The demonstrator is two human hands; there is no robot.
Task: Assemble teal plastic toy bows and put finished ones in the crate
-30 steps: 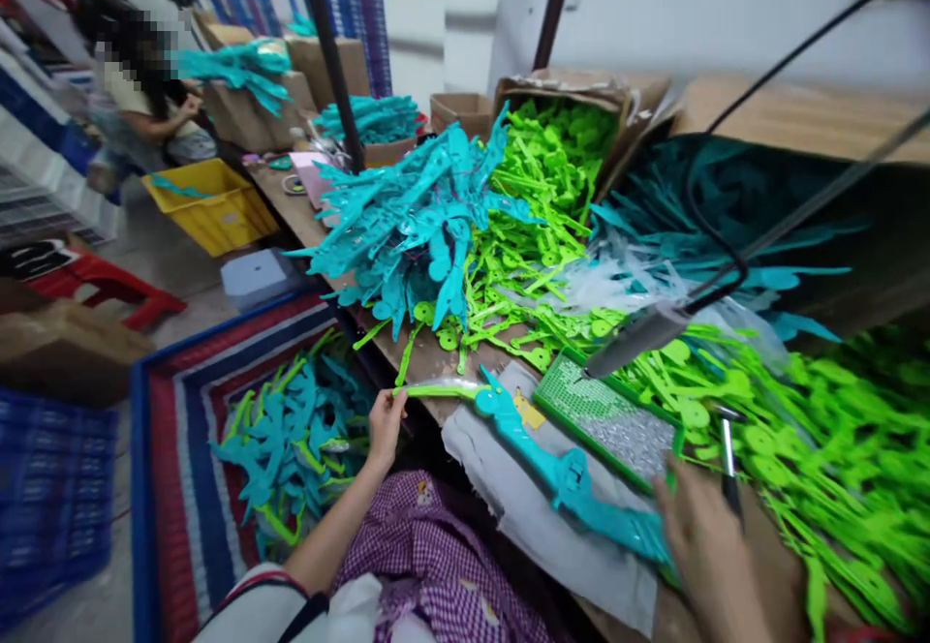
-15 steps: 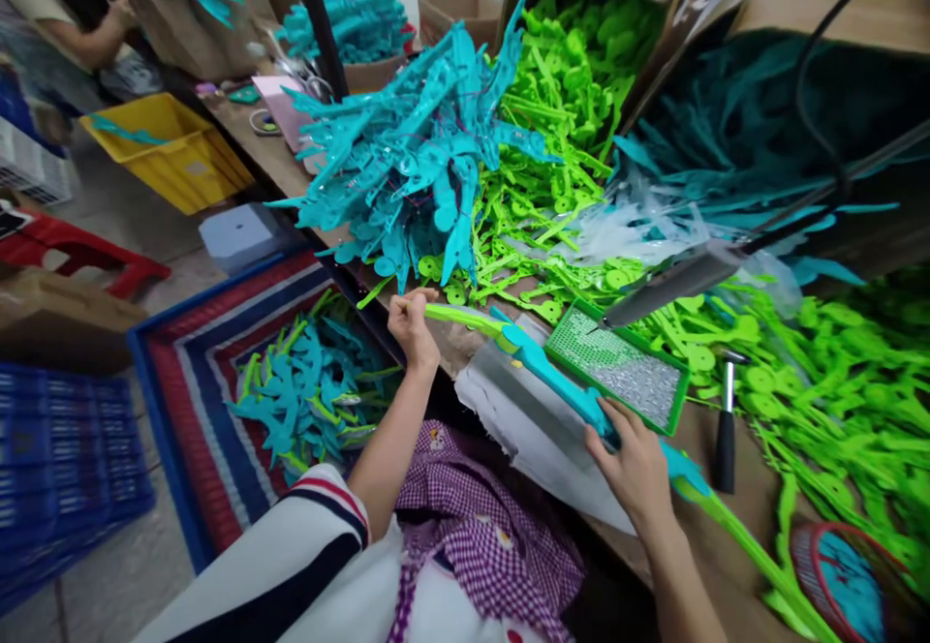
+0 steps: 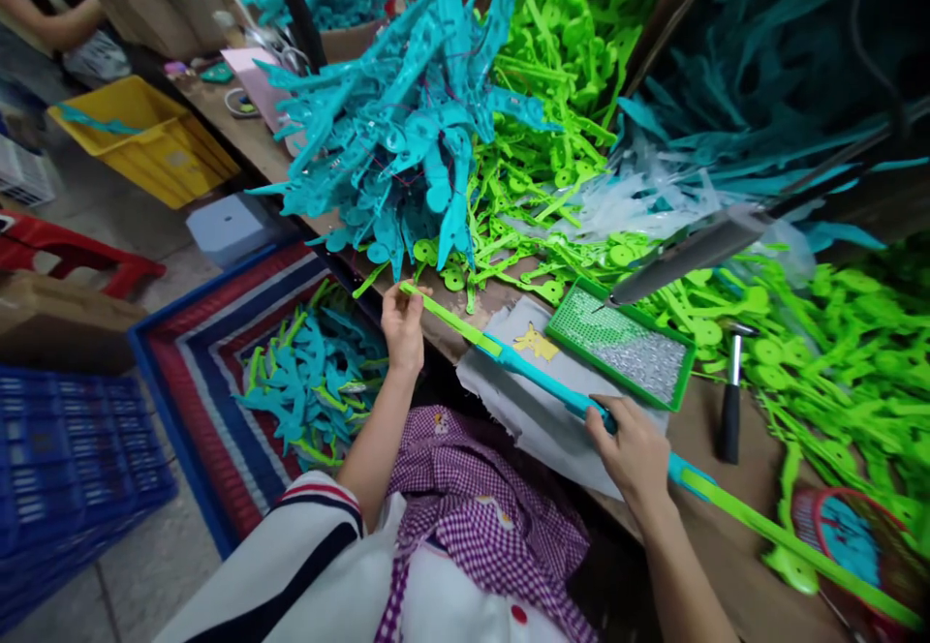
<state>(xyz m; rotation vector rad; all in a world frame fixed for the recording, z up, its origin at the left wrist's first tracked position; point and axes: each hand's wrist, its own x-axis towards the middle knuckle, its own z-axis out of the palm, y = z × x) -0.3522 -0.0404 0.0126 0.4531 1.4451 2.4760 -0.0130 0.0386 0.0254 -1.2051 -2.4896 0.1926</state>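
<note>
We pinch a teal-and-green plastic strip (image 3: 544, 379) by its green end, left hand (image 3: 404, 331) | right hand (image 3: 634, 444) around its teal middle | hammer (image 3: 730, 411) near green tray (image 3: 684, 380), counter (image 3: 703, 420)

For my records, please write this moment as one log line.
left hand: pinches green strip | right hand: holds blue part | hammer: on table

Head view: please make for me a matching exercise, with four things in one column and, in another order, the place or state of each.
1. left hand
2. right hand
3. tray
4. hammer

A. lying on the table, right of the tray
B. on the blue part of the long strip
C. green, with small silver pieces inside
D. pinching a green end of the strip

Pairs: 1-D, 2-B, 3-C, 4-A
</note>
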